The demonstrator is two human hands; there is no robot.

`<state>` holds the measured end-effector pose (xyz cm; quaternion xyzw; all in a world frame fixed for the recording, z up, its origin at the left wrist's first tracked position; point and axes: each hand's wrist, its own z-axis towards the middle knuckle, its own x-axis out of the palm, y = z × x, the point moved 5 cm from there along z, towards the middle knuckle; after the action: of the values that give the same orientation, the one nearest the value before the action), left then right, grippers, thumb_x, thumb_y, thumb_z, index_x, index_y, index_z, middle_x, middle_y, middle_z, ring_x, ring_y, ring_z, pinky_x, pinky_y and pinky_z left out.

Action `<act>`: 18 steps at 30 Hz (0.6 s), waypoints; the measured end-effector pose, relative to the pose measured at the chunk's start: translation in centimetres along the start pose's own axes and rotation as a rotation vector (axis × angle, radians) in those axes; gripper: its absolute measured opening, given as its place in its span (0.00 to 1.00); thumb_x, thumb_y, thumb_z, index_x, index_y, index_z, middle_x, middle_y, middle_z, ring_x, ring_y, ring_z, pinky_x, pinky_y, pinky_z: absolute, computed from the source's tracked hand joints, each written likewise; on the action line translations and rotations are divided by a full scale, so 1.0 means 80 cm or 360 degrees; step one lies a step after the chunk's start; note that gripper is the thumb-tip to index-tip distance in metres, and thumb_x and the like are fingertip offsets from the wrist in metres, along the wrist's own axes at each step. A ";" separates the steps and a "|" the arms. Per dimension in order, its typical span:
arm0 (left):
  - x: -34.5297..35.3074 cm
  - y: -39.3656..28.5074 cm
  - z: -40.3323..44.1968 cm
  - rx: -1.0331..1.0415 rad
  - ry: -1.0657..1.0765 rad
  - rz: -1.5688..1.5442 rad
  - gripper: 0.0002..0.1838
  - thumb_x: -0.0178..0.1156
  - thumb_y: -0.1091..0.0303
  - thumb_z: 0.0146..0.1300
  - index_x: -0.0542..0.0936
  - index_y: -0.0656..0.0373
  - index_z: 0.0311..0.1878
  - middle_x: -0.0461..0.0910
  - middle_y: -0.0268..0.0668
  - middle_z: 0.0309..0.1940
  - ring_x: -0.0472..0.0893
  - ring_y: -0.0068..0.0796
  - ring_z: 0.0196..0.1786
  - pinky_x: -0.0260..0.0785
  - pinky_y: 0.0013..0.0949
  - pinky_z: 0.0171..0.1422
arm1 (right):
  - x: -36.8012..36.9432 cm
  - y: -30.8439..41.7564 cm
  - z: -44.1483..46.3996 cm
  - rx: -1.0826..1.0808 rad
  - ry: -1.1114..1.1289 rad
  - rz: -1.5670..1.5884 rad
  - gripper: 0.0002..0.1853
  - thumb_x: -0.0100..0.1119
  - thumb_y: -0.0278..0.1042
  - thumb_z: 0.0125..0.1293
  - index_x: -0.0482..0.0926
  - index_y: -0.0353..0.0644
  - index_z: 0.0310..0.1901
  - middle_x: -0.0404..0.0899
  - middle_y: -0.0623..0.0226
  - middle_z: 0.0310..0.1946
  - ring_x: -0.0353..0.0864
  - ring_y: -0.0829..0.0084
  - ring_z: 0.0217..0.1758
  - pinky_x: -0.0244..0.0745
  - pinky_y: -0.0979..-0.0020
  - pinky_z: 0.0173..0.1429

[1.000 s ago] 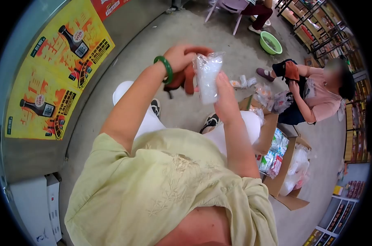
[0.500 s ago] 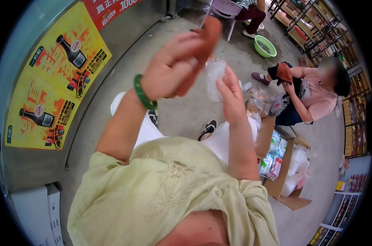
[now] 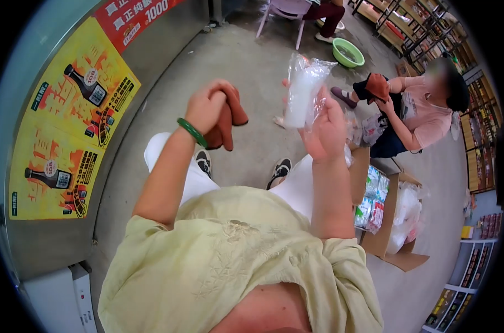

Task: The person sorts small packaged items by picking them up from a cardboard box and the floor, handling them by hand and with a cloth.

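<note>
My left hand, with a green bangle on the wrist, is closed around a folded reddish-brown cloth. The cloth hangs down past the fingers; its exact kind cannot be made out. To the right of it, my right hand grips a clear plastic bag with something white inside. The bag stands upright, its crinkled top sticking up, with fingers behind and beside it. Both hands are apart, held above the floor in front of my legs.
Cardboard boxes with wrapped packs and plastic bags stand at right. A seated person there handles a brown-and-black cloth item. A green basin and a pink chair are farther off. A metal counter runs along the left.
My left hand has come down and left with the brown cloth, away from the bag. My right hand has moved slightly right, and the bag now shows more fully.
</note>
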<state>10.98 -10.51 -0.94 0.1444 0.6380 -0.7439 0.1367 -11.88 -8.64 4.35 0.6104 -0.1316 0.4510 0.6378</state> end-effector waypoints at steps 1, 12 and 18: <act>-0.007 0.000 0.004 0.0024 -0.0060 -0.0406 0.14 0.44 0.74 0.62 0.79 0.57 0.45 0.79 0.38 0.46 0.79 0.33 0.48 0.70 0.31 0.56 | -0.013 -0.005 -0.002 -0.0063 -0.0114 -0.0011 0.26 0.45 0.33 0.71 0.59 0.39 0.69 0.72 0.59 0.60 0.74 0.66 0.61 0.71 0.61 0.62; 0.039 -0.108 -0.008 0.0401 0.0111 -0.0803 0.24 0.43 0.77 0.65 0.69 0.57 0.65 0.76 0.41 0.55 0.76 0.30 0.56 0.68 0.32 0.62 | -0.039 -0.061 0.010 0.0220 -0.0297 0.0219 0.20 0.47 0.40 0.70 0.70 0.36 0.58 0.78 0.59 0.51 0.78 0.63 0.55 0.72 0.59 0.62; 0.089 -0.082 -0.041 0.0513 0.0445 -0.0011 0.24 0.50 0.75 0.59 0.74 0.57 0.61 0.79 0.42 0.52 0.79 0.35 0.55 0.68 0.34 0.62 | -0.086 -0.042 0.001 0.0087 -0.0475 0.0105 0.19 0.49 0.39 0.69 0.69 0.35 0.56 0.76 0.55 0.51 0.80 0.62 0.53 0.75 0.61 0.57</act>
<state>1.97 -6.45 1.81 0.2641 0.5240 -0.8095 0.0194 -13.24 -11.08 -2.78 0.6832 -0.2326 0.3793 0.5791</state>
